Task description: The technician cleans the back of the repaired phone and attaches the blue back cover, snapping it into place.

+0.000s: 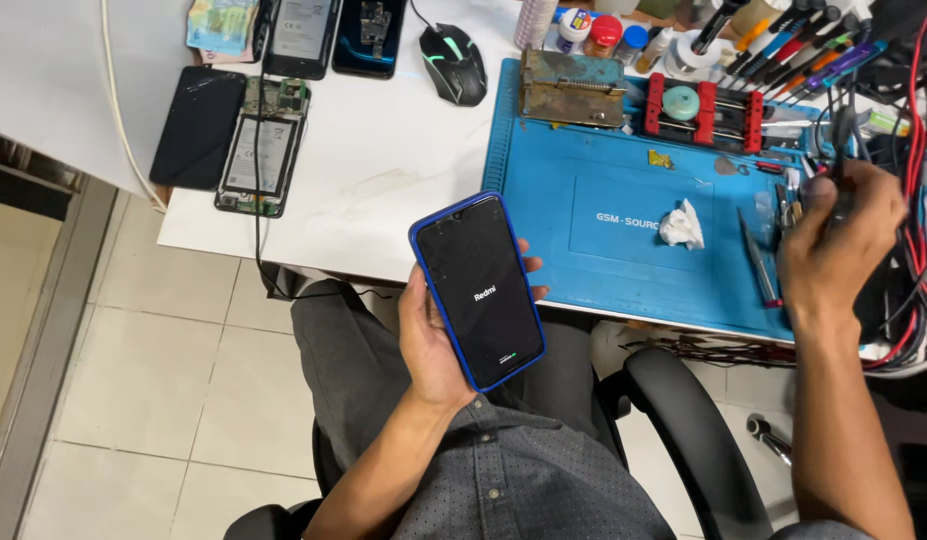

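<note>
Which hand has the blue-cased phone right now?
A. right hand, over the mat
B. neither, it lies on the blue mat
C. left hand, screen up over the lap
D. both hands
C: the left hand grips the blue-cased phone with its screen up over the lap, while the right hand is off among the cables at the far edge of the blue mat.

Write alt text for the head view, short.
Seen from above, a seated person's left hand holds a blue-cased smartphone, its dark screen showing a boot logo, over their lap. Their right hand reaches among cables at the edge of a blue repair mat; opened phones lie on the white desk.
</note>
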